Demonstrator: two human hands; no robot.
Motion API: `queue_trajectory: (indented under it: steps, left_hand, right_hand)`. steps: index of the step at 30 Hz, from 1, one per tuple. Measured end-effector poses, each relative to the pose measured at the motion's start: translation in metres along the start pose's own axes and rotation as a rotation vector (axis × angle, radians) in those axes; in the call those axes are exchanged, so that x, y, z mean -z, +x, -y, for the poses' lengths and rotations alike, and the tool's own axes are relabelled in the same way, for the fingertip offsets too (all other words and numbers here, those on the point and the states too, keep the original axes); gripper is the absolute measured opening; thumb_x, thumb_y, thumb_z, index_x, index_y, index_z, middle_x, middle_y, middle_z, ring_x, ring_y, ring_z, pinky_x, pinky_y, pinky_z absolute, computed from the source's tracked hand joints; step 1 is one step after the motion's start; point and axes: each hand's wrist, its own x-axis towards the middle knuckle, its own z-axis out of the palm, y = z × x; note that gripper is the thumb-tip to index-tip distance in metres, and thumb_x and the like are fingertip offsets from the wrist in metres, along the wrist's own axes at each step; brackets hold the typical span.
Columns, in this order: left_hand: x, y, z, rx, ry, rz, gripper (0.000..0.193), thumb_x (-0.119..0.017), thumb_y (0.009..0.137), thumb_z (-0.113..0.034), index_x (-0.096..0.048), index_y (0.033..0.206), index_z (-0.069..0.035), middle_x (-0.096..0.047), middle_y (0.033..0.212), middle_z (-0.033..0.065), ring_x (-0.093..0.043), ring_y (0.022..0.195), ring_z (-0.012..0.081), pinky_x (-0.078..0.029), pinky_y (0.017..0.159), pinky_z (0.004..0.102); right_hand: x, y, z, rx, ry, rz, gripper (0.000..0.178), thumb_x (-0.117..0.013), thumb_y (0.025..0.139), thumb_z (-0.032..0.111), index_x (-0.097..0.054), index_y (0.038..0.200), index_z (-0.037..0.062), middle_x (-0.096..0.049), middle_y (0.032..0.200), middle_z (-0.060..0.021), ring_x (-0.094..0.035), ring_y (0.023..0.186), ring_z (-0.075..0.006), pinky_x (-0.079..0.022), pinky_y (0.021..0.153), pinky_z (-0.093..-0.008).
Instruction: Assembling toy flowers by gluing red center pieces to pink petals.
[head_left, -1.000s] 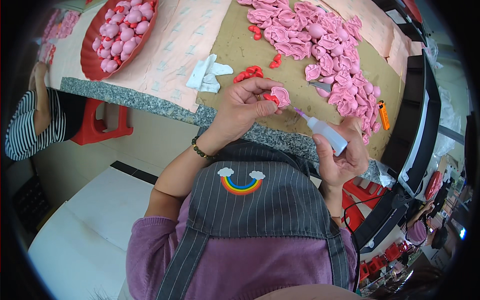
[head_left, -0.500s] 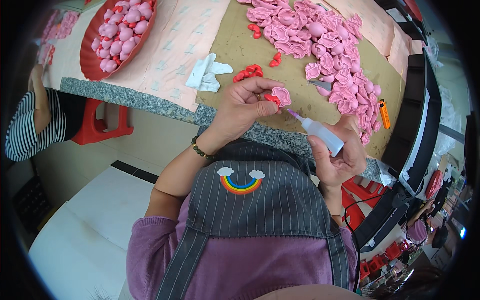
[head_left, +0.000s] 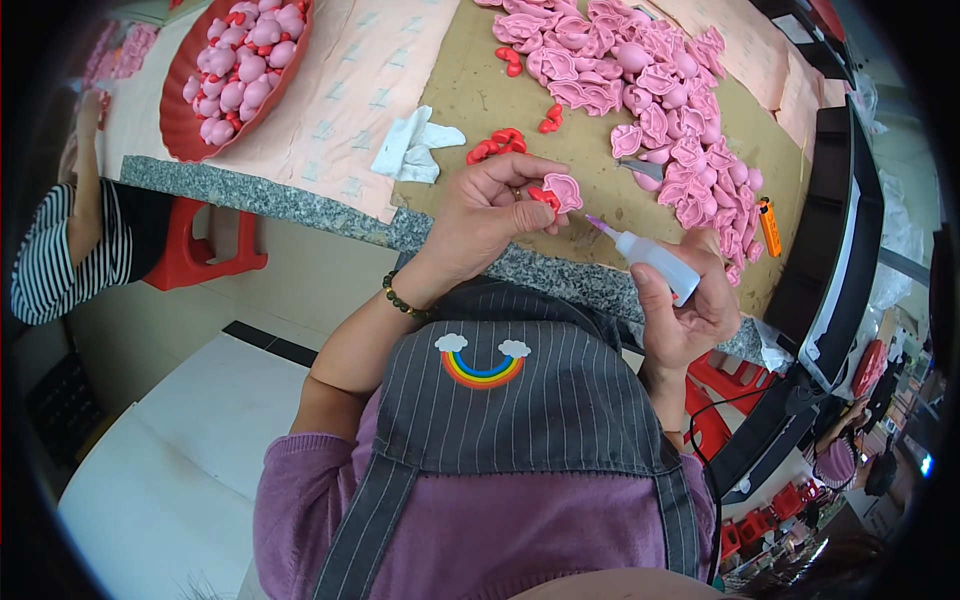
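Between the thumb and fingers of my left hand [head_left: 490, 212] is a small pink molded piece [head_left: 563, 193] together with a red piece [head_left: 543, 197]. The pink piece shows its hollow, ridged side. My right hand [head_left: 690, 300] is wrapped round a white translucent squeeze bottle [head_left: 655, 262], whose purple tip [head_left: 598, 223] points at the pink piece from a small distance. Beyond my hands, several red curved pieces [head_left: 497, 146] lie on the tan board. A big heap of pink molded pieces [head_left: 640, 80] spreads across the far right.
A red fluted bowl [head_left: 178, 125] of pink and red pieces stands far left. Near it lies a crumpled white cloth [head_left: 415, 145]. A pointed grey metal tool [head_left: 640, 170] and an orange lighter [head_left: 768, 228] rest by the heap. Another person's striped sleeve [head_left: 45, 250] shows at left.
My right hand has drawn the squeeze bottle slightly right, so its tip is farther from the pink piece. My left hand stays put. The other person's arm at left has shifted.
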Motion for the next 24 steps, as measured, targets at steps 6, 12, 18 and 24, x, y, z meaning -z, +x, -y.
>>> queue_trajectory:
  steps: [6, 12, 18, 24]
  left_hand:
    - [0.0006, -0.0009, 0.0001, 0.013, -0.019, 0.001, 0.036, -0.062, 0.079, 0.002, -0.051, 0.113, 0.005, -0.060, 0.098, 0.0142, -0.063, 0.082, 0.0191, -0.054, 0.072, 0.0275]
    - [-0.0031, -0.0004, -0.0008, 0.013, 0.005, -0.019, 0.038, -0.062, 0.078, 0.003, -0.050, 0.114, 0.005, -0.060, 0.100, 0.0153, -0.064, 0.081, 0.0213, -0.054, 0.071, 0.0288]
    - [-0.0002, 0.0004, 0.0001, 0.049, -0.057, -0.012, 0.037, -0.062, 0.077, 0.002, -0.051, 0.113, 0.005, -0.060, 0.100, 0.0155, -0.064, 0.080, 0.0223, -0.055, 0.068, 0.0298]
    - [-0.0024, 0.0002, 0.0006, 0.032, -0.041, 0.002, 0.036, -0.063, 0.076, 0.004, -0.053, 0.111, 0.005, -0.060, 0.100, 0.0136, -0.063, 0.082, 0.0202, -0.054, 0.072, 0.0280]
  right_hand:
    - [0.0003, -0.0008, 0.0006, 0.014, -0.019, -0.025, 0.019, -0.070, 0.066, 0.003, -0.058, 0.077, -0.0059, -0.050, 0.066, -0.0056, -0.041, 0.063, -0.0129, -0.029, 0.058, -0.0239]
    - [0.0003, -0.0005, 0.0004, 0.053, -0.043, -0.017, 0.019, -0.070, 0.066, 0.004, -0.058, 0.077, -0.0061, -0.049, 0.066, -0.0053, -0.040, 0.063, -0.0128, -0.029, 0.056, -0.0240]
    - [0.0015, -0.0006, -0.0005, 0.022, 0.031, -0.044, 0.021, -0.070, 0.067, 0.008, -0.058, 0.077, -0.0055, -0.051, 0.066, -0.0058, -0.040, 0.063, -0.0136, -0.029, 0.058, -0.0255]
    - [0.0015, 0.0031, -0.0014, 0.154, 0.041, -0.003, 0.023, -0.073, 0.063, 0.004, -0.059, 0.080, -0.0031, -0.054, 0.063, -0.0071, -0.042, 0.056, -0.0165, -0.031, 0.052, -0.0276]
